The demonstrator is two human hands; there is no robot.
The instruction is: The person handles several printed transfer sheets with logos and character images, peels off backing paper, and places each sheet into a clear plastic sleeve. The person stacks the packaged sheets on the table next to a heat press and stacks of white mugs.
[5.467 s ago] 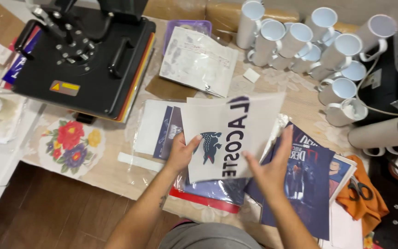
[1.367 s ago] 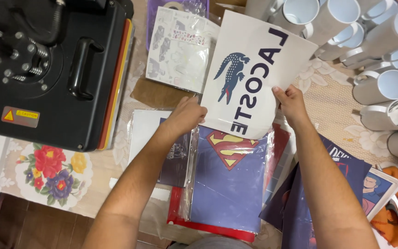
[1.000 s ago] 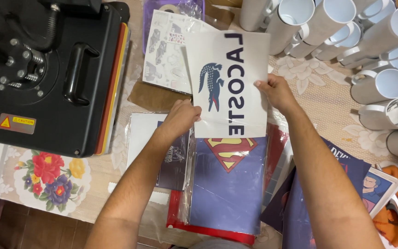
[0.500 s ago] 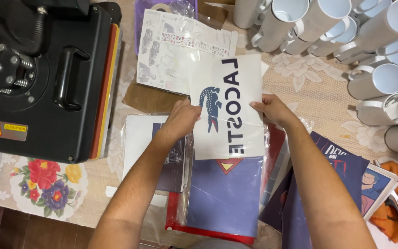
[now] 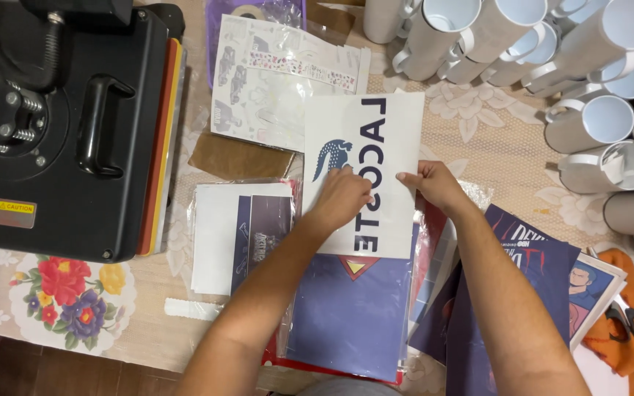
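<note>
A white printed sheet (image 5: 394, 121) with a dark blue reptile emblem and dark lettering lies lengthwise over a pile of prints. My left hand (image 5: 343, 196) rests on its middle, fingertips by the emblem. My right hand (image 5: 434, 185) grips its right edge, thumb on top. Under the sheet's near end lies a blue print (image 5: 354, 315) with a red and yellow emblem, in a clear sleeve. A white and dark print (image 5: 240, 235) lies just left of my left forearm.
A black heat press (image 5: 60, 125) fills the left side. Several white mugs (image 5: 588, 121) lie at the upper right. A clear bag of sticker sheets (image 5: 273, 81) lies beyond the sheet. Dark posters (image 5: 511, 271), scissors (image 5: 629, 323) on orange cloth and a floral mat (image 5: 75, 293) are nearby.
The white sheet has been turned upright and brought down toward me onto the pile. Both hands have moved closer together on it, and it now covers most of the blue print's emblem.
</note>
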